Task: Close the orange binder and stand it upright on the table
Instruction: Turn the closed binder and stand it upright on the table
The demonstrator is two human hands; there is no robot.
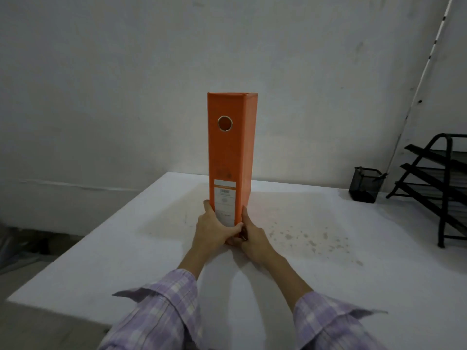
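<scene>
The binder [231, 157] stands closed and upright on the table [126, 248], spine toward the camera, with a ringed finger hole high on the spine and a white label [225, 204] low on it. The left hand [214, 229] wraps the spine's lower left edge, fingers up along the left cover and thumb lying across the bottom of the spine, closed on the binder. The right hand [252, 238] presses the lower right edge, fingers flat up the right cover, thumb tucked at the bottom corner, also gripping it. The binder rises between and above both hands, its base just beyond the knuckles. Purple plaid sleeves [164, 311] cover the forearms. Right of the hands the tabletop is speckled with stains [313, 238]. Well apart at the far right stand a black mesh pen cup [366, 184] and a black tiered tray rack [439, 183], neither touching the binder.
</scene>
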